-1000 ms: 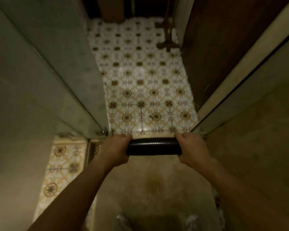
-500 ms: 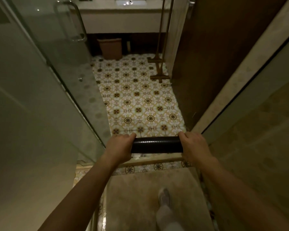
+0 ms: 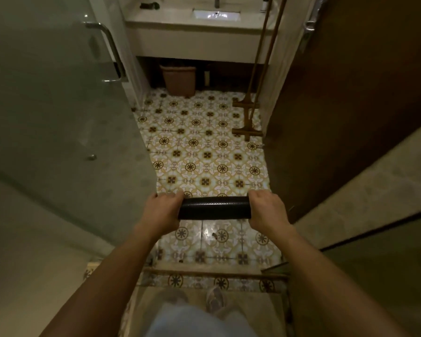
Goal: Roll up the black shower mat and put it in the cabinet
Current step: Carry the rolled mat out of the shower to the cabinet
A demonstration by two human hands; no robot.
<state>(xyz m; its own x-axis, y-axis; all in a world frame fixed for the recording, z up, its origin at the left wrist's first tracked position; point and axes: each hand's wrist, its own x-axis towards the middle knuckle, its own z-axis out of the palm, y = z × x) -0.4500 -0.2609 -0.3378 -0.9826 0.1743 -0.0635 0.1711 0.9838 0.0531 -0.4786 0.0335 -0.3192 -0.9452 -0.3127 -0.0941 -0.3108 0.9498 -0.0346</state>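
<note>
The black shower mat (image 3: 214, 207) is rolled into a tight horizontal tube, held out in front of me above the patterned floor tiles. My left hand (image 3: 159, 214) is closed around its left end and my right hand (image 3: 267, 211) around its right end. Both ends of the roll are hidden inside my fists. A white vanity cabinet (image 3: 195, 42) with a sink stands straight ahead at the far end of the room.
A glass shower door (image 3: 58, 113) with a metal handle stands on my left. A dark wooden door (image 3: 350, 105) is on my right. A brown bin (image 3: 179, 80) sits under the vanity. A wooden ladder rack (image 3: 249, 117) leans at the right. A low threshold (image 3: 212, 273) lies below me.
I have stepped forward out of the shower, carrying the rolled mat in both hands. The threshold has passed below me and the vanity and sink have come into view.
</note>
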